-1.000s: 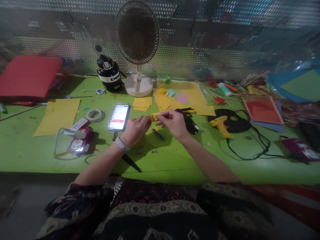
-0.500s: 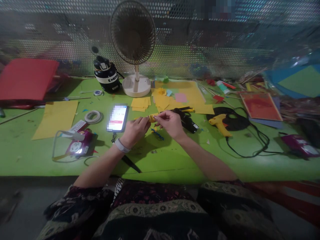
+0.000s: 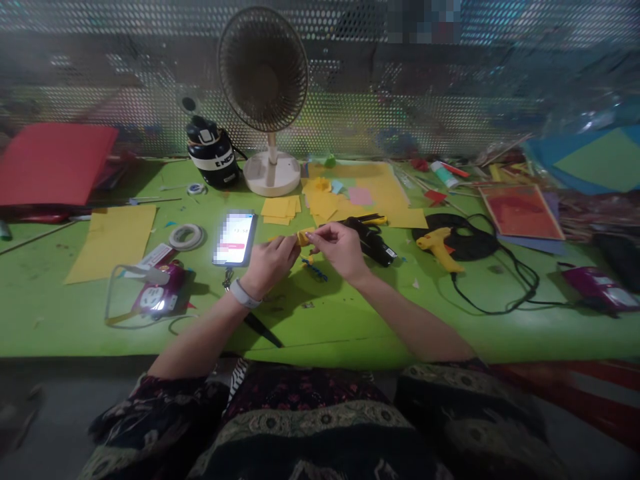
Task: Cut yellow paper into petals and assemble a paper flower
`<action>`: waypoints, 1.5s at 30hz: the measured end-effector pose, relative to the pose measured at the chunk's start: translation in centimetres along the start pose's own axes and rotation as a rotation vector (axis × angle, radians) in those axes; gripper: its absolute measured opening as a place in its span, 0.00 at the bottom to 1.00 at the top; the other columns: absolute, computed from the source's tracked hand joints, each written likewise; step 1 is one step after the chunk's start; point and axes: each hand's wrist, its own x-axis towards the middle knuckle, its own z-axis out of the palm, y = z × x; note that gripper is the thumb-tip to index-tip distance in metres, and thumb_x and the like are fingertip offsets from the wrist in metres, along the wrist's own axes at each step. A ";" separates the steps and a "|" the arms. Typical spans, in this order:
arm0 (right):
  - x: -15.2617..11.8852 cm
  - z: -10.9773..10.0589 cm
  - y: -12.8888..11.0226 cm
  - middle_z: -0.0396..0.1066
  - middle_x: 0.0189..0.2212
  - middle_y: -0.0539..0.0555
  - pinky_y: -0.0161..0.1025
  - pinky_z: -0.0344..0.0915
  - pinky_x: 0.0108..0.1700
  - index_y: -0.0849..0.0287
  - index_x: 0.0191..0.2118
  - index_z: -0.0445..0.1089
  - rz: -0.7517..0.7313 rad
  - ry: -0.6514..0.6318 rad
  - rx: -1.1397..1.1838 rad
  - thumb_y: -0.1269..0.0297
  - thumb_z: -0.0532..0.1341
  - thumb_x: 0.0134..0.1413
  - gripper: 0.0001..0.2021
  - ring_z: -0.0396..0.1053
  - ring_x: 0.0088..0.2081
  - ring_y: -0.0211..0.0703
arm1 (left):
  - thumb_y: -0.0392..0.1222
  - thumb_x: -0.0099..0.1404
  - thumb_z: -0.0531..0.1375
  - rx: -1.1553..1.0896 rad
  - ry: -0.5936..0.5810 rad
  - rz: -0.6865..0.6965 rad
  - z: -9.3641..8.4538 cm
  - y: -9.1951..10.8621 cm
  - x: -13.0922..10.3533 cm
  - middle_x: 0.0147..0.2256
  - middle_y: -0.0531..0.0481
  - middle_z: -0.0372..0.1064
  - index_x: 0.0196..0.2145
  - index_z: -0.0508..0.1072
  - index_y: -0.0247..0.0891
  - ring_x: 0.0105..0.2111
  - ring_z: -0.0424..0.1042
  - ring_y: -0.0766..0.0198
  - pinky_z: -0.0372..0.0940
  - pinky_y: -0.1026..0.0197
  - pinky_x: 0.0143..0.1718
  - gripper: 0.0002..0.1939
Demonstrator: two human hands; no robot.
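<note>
The green desk [image 3: 350,333] runs wide, its near edge just in front of the person's body, with open surface between the forearms. Behind the hands stands the fan [image 3: 273,175], beside the dark bottle [image 3: 214,157]. The phone [image 3: 234,238] lies close to the left hand [image 3: 271,264]; the glue gun [image 3: 437,248] sits well right of the right hand [image 3: 342,252]. Both hands' fingers pinch the small yellow paper piece [image 3: 304,237] between them, over the desk's middle.
</note>
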 end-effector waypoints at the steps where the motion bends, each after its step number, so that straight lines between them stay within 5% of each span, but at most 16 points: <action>1: 0.0 0.0 0.1 0.75 0.25 0.52 0.37 0.72 0.29 0.59 0.28 0.71 -0.001 -0.003 -0.002 0.43 0.70 0.42 0.22 0.73 0.25 0.39 | 0.43 0.71 0.52 -0.005 -0.002 -0.003 0.0 0.0 0.0 0.25 0.48 0.71 0.35 0.73 0.35 0.20 0.63 0.69 0.51 0.65 0.19 0.13; 37: -0.3 0.1 -1.0 0.75 0.25 0.53 0.35 0.74 0.24 0.61 0.28 0.72 0.064 -0.012 0.044 0.46 0.73 0.40 0.21 0.69 0.21 0.35 | 0.42 0.72 0.52 0.089 0.024 0.034 0.1 0.1 0.0 0.24 0.48 0.71 0.34 0.73 0.36 0.18 0.62 0.68 0.49 0.64 0.19 0.13; 45: -0.3 0.0 -1.1 0.75 0.26 0.53 0.34 0.74 0.24 0.61 0.28 0.72 0.058 -0.022 0.043 0.45 0.72 0.40 0.22 0.70 0.22 0.35 | 0.41 0.72 0.53 0.107 0.109 0.093 0.4 0.1 0.0 0.24 0.49 0.73 0.34 0.73 0.34 0.17 0.63 0.70 0.48 0.66 0.17 0.12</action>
